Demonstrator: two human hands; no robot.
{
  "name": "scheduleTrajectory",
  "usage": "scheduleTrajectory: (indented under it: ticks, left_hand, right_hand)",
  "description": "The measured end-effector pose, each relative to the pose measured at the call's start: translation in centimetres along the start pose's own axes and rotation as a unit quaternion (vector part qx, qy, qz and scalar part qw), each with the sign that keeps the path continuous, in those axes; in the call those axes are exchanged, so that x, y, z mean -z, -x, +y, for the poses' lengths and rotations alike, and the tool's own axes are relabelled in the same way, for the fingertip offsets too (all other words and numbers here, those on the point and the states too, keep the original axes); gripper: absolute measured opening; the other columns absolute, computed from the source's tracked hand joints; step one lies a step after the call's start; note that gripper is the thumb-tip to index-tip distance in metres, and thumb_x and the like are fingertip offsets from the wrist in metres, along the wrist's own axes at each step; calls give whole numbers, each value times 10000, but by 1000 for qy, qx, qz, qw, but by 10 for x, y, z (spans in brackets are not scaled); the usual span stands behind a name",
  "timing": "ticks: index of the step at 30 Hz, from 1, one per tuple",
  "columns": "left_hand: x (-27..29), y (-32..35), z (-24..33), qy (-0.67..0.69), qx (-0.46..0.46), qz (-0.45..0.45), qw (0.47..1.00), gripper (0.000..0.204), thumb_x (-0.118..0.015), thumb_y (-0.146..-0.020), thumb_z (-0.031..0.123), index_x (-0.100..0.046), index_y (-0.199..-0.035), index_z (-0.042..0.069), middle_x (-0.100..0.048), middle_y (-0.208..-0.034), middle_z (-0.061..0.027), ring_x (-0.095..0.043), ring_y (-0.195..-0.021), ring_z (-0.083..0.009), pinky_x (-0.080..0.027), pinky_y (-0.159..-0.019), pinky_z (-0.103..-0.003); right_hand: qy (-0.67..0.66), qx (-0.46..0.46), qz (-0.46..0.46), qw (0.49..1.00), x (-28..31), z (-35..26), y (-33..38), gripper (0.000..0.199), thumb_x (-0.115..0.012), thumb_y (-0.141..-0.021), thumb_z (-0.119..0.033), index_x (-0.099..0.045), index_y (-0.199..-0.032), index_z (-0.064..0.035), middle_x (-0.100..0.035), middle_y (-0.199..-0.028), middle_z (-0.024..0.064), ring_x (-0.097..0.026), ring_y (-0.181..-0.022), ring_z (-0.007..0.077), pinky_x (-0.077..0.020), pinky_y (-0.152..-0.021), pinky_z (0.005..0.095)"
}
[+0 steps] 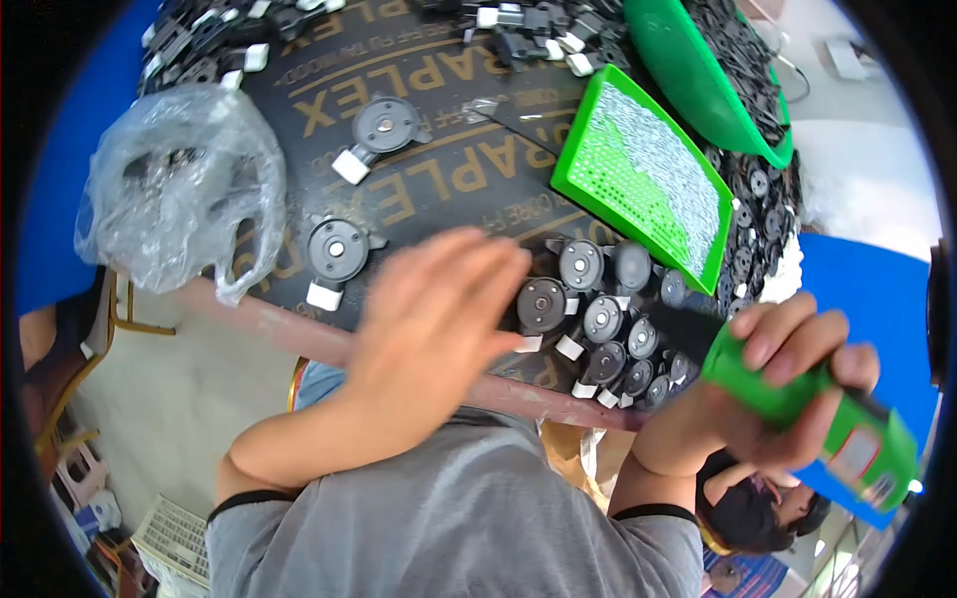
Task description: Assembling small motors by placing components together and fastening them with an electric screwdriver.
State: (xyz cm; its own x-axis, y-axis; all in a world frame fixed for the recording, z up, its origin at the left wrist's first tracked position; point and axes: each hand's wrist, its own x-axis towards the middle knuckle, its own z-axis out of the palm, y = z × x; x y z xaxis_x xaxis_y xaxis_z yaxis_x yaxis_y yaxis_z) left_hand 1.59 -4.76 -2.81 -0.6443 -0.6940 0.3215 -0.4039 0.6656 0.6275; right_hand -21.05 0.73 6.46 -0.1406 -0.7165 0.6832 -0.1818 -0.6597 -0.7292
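Observation:
My right hand (pixel 788 374) is wrapped round a green power screwdriver (pixel 768 394), its dark nose pointing left over the parts. Blurred by motion, my left hand (pixel 439 319) hovers above the table's near edge, fingers stretched and thumb apart, with nothing visible in it. Just right of that hand, round black plastic parts (pixel 541 304) with white tabs stand packed together in several rows. Two similar pieces lie apart on the left: one black round part (pixel 337 251) near the edge, another round part (pixel 387 125) farther back.
A green perforated tray (pixel 570 164) of small silvery pieces sits at the right. Behind it leans a green basket (pixel 688 85) full of black parts. A clear plastic bag (pixel 179 189) lies on the left. Loose black-and-white pieces (pixel 528 35) line the back. Another person (pixel 753 503) is at lower right.

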Motion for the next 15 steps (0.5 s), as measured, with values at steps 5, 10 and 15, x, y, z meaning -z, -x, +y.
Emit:
scheduleTrajectory:
  ticks: [5,10,15]
  left_hand:
    - [66,16,-41,-156,45,-29,986,468,-590,-931,111,-554,-1389,20,-551,-1419,-137,-478,-1330,-362,-346,-1114,-449]
    - [67,27,-55,-126,87,-54,987,481,-634,-880,24,-590,-1359,42,-588,-1382,-112,-541,-1251,-315,-378,-1082,-383]
    - [37,11,-39,-46,66,-24,996,480,-756,-781,50,-652,-1250,24,-643,-1271,-118,-576,-1181,-315,-440,-1009,-396]
  right_hand:
    - [19,-18,146,989,29,39,-12,217,-466,-980,-144,-499,-1181,-68,-492,-731,82,-508,-628,194,-475,-581,353]
    - [104,-40,168,980,39,65,-13,220,-526,-937,-59,-453,-1143,-45,-508,-702,101,-512,-561,203,-491,-545,364]
    - [92,-35,171,980,44,76,-8,200,-509,-927,-45,-438,-1114,-42,-499,-685,109,-504,-537,210,-491,-528,380]
